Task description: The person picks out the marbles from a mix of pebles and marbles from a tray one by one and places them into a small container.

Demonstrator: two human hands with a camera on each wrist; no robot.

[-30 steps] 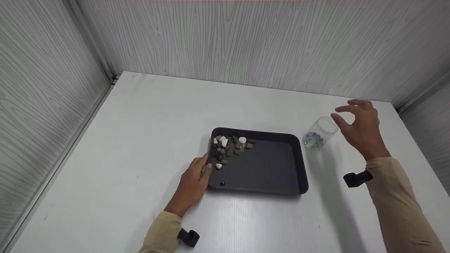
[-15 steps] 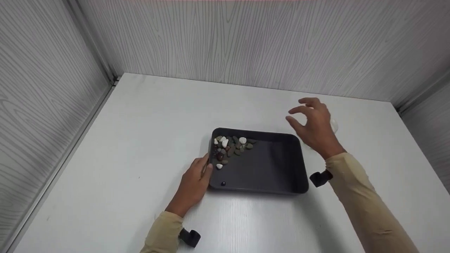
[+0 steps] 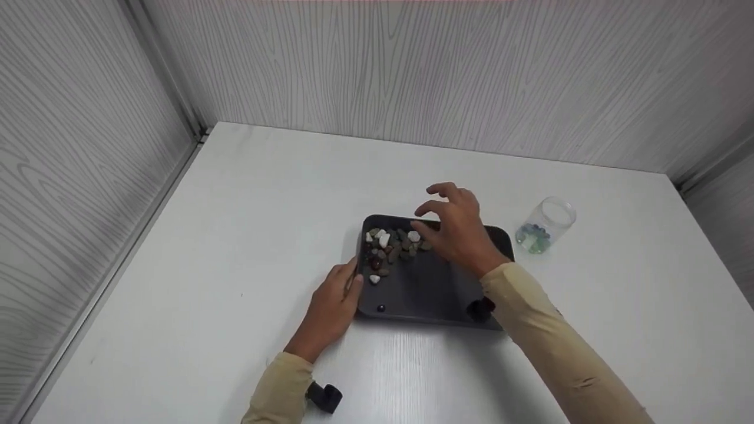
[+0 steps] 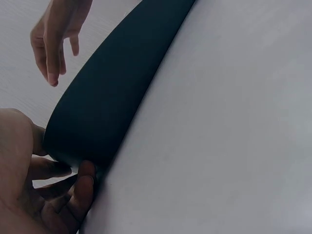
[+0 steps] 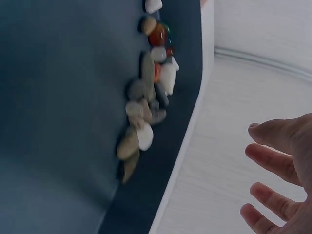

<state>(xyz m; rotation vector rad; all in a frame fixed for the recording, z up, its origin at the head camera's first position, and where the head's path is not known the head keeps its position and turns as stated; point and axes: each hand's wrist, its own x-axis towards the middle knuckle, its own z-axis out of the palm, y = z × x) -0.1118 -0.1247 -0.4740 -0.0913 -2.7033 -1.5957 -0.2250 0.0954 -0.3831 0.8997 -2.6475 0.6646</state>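
Observation:
My left hand (image 3: 330, 303) grips the left side of a dark grey tray (image 3: 421, 291), its fingers bent against the outer wall (image 4: 92, 117) in the left wrist view. Small brown, grey and white stones (image 3: 396, 250) are bunched along the tray's left side and back left corner. Among them lies a dark red one (image 3: 375, 263). Apart from them, a dark round marble (image 3: 381, 308) sits near the front left corner. Above the back of the tray hovers my right hand (image 3: 459, 229), fingers spread and holding nothing; in the right wrist view its fingers (image 5: 270, 161) show beyond the rim.
Right of the tray, a clear jar (image 3: 556, 215) with blue and green glass pieces (image 3: 533, 237) in its bottom stands on the white table (image 3: 259, 224). Pale wood-grain panels (image 3: 383, 70) close off the back and sides.
My right hand has moved left from beside the jar to over the tray, with its fingers still spread. The left hand keeps its hold on the tray, and the stones look unmoved.

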